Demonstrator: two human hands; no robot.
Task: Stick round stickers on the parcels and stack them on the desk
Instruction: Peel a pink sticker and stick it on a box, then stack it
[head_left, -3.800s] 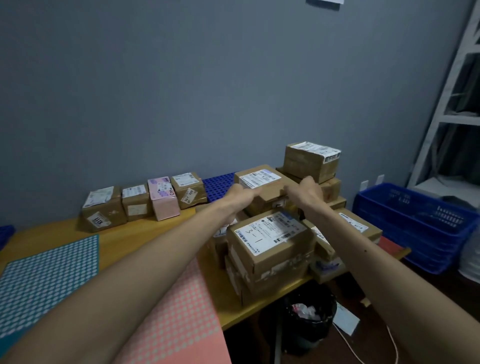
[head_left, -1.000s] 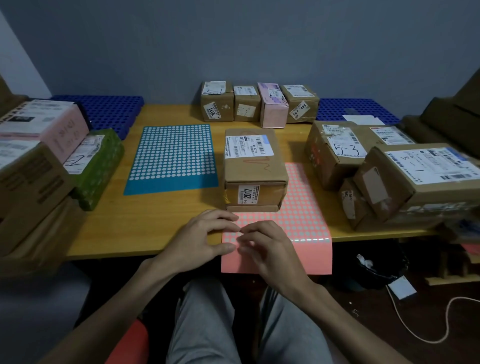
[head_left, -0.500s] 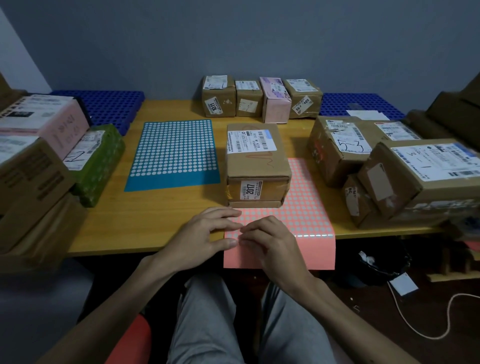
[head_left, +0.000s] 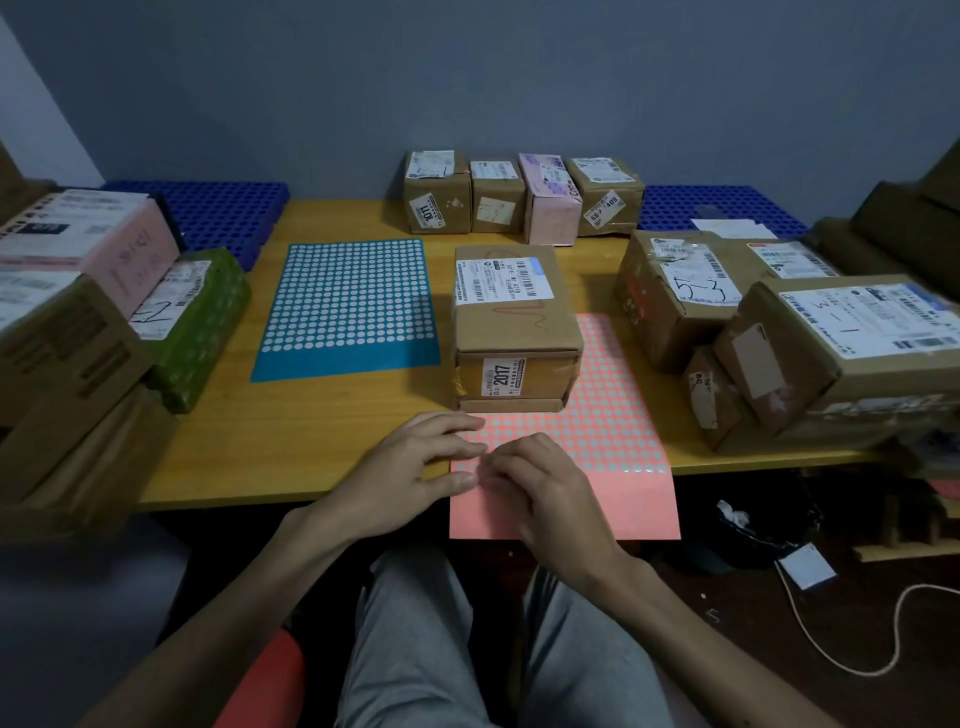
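A person is sitting at a yellow wooden desk with both hands lying on the near left corner of a pink sheet of small round stickers. The sheet is resting at the desk's near edge, and its plain near strip is hanging over that edge.

The left hand is lying palm down with its fingers nearly straight. They are pressing on the sheet's left border, and the thumb is pointing right. The right hand is sitting just beside it, knuckles up and fingers curled down onto the sheet. Its fingertips are meeting the left thumb. I cannot tell whether they are pinching a sticker.

A brown cardboard parcel with a white shipping label is standing just beyond the hands, its right part resting on the far left area of the pink sheet. A blue sheet of white round stickers is lying flat to its left.

Four small parcels in a row, three brown and one pink, are standing along the far edge. A green patterned parcel is leaning beside stacked boxes on the left. A pile of larger brown labelled boxes is crowding the right side.
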